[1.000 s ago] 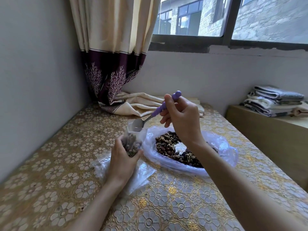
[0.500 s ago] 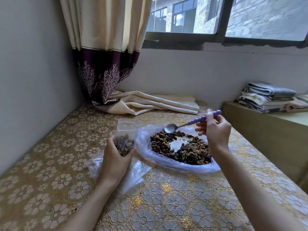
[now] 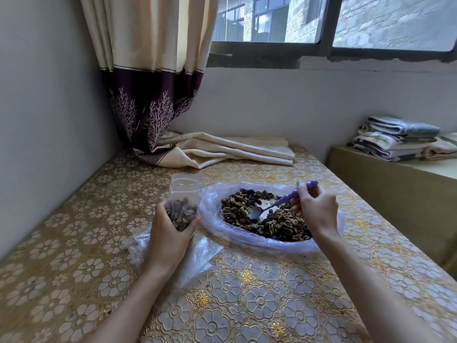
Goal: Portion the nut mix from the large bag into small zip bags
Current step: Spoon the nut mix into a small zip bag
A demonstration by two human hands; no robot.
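Observation:
My left hand (image 3: 168, 236) grips a small clear zip bag (image 3: 184, 194), upright, mouth open, its lower half filled with dark nut mix. To its right the large clear bag (image 3: 215, 226) lies spread open on the table with a ring of nut mix (image 3: 279, 224) in it. My right hand (image 3: 316, 209) holds a spoon with a purple beaded handle (image 3: 289, 198). The metal bowl of the spoon (image 3: 256, 212) rests low in the bare middle of the nut pile and looks empty.
Several flat empty clear bags (image 3: 197, 256) lie under my left wrist. The table (image 3: 247, 293) has a gold floral cover. A folded curtain end (image 3: 230, 151) lies at the back. Folded cloths (image 3: 398, 137) are stacked on a lower shelf at the right. A wall runs along the left.
My right hand carried the spoon from the small bag's mouth rightward and down into the nut mix in the large bag. My left hand lowered the small bag slightly.

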